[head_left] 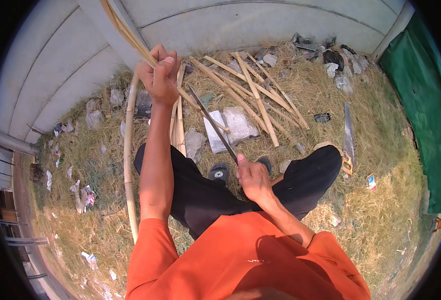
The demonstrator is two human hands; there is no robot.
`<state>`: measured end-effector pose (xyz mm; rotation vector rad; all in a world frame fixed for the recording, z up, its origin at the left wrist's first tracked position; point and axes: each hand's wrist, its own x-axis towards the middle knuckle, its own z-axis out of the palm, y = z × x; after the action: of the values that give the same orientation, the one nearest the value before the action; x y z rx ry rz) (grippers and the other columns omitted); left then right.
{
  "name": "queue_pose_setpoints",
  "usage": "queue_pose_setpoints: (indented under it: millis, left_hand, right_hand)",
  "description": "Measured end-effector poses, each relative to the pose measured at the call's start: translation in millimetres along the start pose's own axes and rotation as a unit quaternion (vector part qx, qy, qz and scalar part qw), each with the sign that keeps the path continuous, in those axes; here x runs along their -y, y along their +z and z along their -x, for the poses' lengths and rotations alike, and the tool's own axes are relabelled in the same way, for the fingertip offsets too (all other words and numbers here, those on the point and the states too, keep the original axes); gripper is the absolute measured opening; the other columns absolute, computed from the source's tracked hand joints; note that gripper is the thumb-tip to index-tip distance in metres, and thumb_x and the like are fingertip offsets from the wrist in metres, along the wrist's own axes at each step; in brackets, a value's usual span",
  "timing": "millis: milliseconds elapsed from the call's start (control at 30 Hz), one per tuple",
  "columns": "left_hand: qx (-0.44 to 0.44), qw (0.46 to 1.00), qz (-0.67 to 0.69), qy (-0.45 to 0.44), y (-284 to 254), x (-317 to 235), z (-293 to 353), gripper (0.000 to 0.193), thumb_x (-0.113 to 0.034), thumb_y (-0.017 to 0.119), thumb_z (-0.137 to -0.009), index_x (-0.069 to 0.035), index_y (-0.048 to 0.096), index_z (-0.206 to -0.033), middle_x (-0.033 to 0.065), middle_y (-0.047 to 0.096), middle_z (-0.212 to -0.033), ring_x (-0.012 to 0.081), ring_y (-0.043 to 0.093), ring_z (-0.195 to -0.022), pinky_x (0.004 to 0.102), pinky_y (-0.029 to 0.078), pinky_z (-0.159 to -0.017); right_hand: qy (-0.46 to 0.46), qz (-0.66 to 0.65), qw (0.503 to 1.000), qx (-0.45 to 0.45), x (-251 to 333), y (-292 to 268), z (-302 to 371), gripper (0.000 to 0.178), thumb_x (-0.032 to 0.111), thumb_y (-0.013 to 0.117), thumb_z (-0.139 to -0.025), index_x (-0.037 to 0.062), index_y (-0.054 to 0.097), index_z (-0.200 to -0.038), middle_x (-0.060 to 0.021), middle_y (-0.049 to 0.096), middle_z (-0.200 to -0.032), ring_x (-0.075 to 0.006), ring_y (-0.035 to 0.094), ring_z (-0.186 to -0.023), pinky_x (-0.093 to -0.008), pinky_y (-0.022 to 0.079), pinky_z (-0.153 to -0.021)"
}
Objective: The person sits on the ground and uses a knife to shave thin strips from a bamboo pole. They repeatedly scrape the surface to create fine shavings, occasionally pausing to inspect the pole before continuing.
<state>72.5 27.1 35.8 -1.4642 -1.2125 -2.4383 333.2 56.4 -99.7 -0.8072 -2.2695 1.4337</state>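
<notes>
My left hand (160, 75) is raised and closed around a long split bamboo strip (125, 32). The strip runs from the top edge down through my fist, its lower end near a white block (214, 134) and a pale rock (240, 125). My right hand (253, 177) is closed on the handle of a long, dark-bladed knife (213, 122), which points up and left. The blade passes close to the strip's lower part; I cannot tell whether they touch. My fingers hide most of the knife's handle.
Several split bamboo pieces (258, 97) lie crossed on the dry grass ahead. A handsaw (348, 132) with a yellow-orange handle lies to the right. A bamboo pole (129, 165) stretches along my left. Behind are a concrete wall (260, 22), rubble, and a green sheet (418, 100).
</notes>
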Motion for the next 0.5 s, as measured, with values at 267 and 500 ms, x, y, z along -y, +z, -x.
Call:
queue_pose_setpoints:
  millis: [267,500]
  left_hand:
    - [0.006,1.000,-0.003,-0.016,-6.8,-1.7,7.6,0.026,-0.011,0.049,-0.076,-0.010,0.028,-0.062,-0.0013,0.024,-0.050,0.0090,0.023,-0.044,0.0265,0.020,-0.044]
    - [0.004,1.000,0.011,-0.016,-3.3,-0.9,16.8,0.025,-0.011,0.049,-0.074,-0.010,0.028,-0.062,-0.0010,0.025,-0.050,0.0086,0.022,-0.043,0.0265,0.020,-0.044]
  right_hand:
    - [-0.069,-0.181,0.976,-0.099,33.4,-19.4,12.1,0.063,0.046,0.029,-0.104,0.0007,0.053,-0.068,-0.0039,0.047,-0.049,-0.0137,0.044,-0.041,-0.0298,0.033,-0.043]
    - [0.005,-0.050,0.999,0.018,10.6,-13.8,-2.8,0.067,0.050,0.034,-0.103,-0.0007,0.054,-0.063,-0.0058,0.047,-0.048,-0.0166,0.047,-0.043,-0.0338,0.037,-0.045]
